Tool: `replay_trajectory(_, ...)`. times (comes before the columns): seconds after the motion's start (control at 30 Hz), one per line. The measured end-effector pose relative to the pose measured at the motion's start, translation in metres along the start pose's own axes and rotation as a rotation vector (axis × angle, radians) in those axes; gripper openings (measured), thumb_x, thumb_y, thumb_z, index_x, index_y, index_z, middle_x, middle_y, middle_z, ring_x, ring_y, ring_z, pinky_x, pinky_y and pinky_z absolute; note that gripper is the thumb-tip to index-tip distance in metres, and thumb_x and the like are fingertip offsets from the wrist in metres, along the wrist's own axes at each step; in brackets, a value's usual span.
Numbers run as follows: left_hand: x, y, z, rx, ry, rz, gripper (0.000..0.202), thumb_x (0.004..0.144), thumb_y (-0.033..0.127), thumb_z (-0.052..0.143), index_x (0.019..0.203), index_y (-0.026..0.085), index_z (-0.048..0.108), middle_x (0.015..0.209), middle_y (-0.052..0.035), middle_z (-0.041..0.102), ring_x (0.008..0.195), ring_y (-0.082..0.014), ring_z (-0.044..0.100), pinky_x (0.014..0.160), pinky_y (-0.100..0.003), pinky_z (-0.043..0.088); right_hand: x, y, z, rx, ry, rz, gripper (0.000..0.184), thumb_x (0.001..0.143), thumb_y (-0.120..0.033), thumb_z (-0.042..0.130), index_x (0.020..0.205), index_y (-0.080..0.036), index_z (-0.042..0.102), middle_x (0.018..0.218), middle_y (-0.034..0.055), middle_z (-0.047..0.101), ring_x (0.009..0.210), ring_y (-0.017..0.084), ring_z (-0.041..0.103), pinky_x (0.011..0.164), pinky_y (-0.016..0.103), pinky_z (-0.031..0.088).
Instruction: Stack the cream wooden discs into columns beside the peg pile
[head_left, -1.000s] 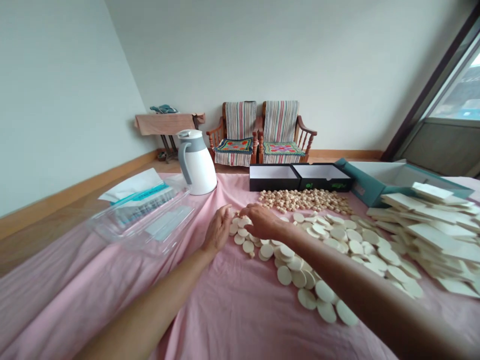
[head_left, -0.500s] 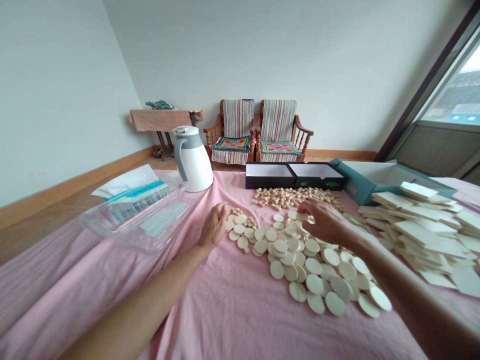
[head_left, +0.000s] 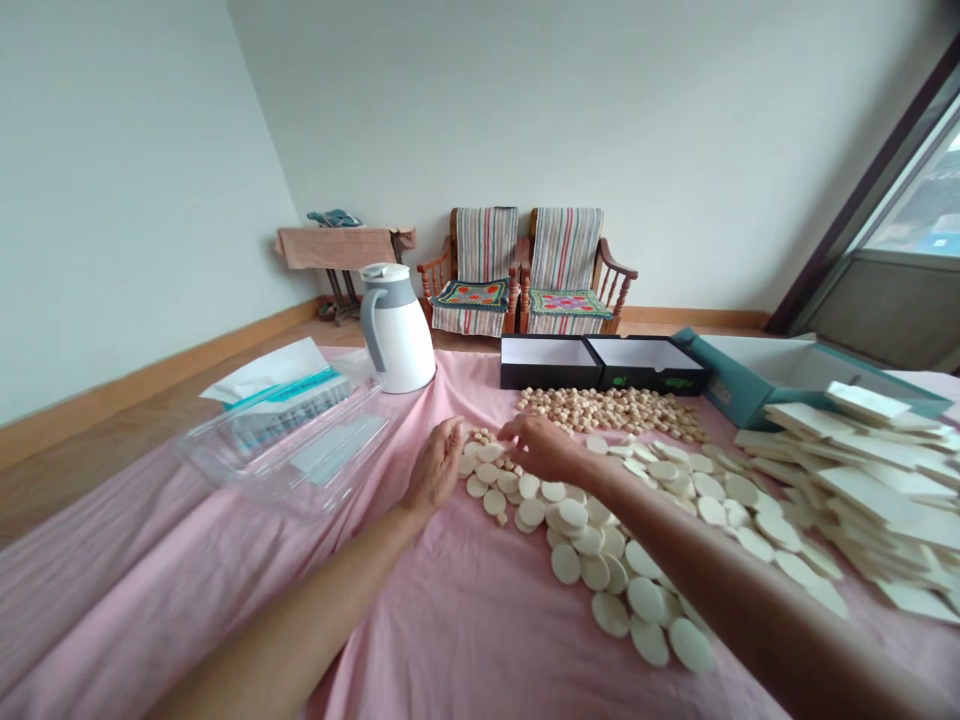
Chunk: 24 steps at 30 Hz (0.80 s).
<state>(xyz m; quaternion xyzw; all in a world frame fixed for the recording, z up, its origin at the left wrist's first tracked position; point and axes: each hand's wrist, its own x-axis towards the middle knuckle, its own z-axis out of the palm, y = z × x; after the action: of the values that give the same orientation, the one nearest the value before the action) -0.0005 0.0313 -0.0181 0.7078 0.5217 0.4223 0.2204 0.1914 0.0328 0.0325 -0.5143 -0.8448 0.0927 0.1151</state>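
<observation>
My left hand (head_left: 437, 465) rests on edge on the pink cloth, its fingers stretched out and lightly curved along the left side of a small group of pale wooden discs (head_left: 493, 502). Small wooden beads (head_left: 481, 436) lie among these discs. Over the right side of that group, my right hand (head_left: 541, 447) reaches in with its fingers pinched together. What the pinch holds is hidden. Under and around my right forearm spreads a larger pile of round wooden discs (head_left: 646, 600). Behind it lies a heap of small wooden beads (head_left: 611, 408).
Two black open boxes (head_left: 551, 376) and a teal box (head_left: 739, 390) stand at the back. Square wooden pieces (head_left: 870, 480) are heaped on the right. On the left are a white jug (head_left: 405, 345) and a clear plastic tray (head_left: 300, 465). Two chairs (head_left: 487, 250) stand beyond.
My right hand has moved left from the large disc pile to the small group near my left hand. The left hand has stayed beside that group. The view has shifted slightly.
</observation>
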Motion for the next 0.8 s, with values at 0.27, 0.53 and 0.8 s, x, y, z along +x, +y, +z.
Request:
replay_trajectory(0.27,-0.001,0.001,-0.001,-0.010,0.014,0.026,0.040,0.095,0.040,0.029,0.119,0.017,0.052,0.123,-0.0110,0.058,0.116,-0.0201,0.053,0.100,-0.036,0.042,0.015,0.000,0.010,-0.079,-0.068,0.041,0.024,0.073,-0.010,0.048,0.085,-0.016,0.068,0.085,0.0086,0.070,0.079,0.017,0.063,0.064,0.023,0.040)
replay_trajectory(0.53,-0.002,0.007,-0.003,-0.009,-0.002,-0.012,0.041,0.096,0.041,0.028,0.119,0.017,0.051,0.122,-0.0104,0.058,0.115,-0.0194,0.054,0.100,-0.036,0.042,0.032,0.016,-0.002,-0.093,-0.106,0.049,0.028,0.065,-0.005,0.049,0.083,-0.012,0.069,0.083,0.0103,0.071,0.080,0.018,0.064,0.064,0.022,0.040)
replay_trajectory(0.8,-0.001,0.006,-0.003,-0.010,-0.011,-0.001,0.042,0.095,0.042,0.028,0.118,0.016,0.052,0.121,-0.0103,0.059,0.115,-0.0191,0.054,0.100,-0.035,0.042,0.031,0.010,-0.005,-0.067,-0.205,-0.075,0.023,0.067,-0.010,0.053,0.081,-0.016,0.070,0.080,0.0049,0.071,0.075,0.014,0.064,0.064,0.019,0.041)
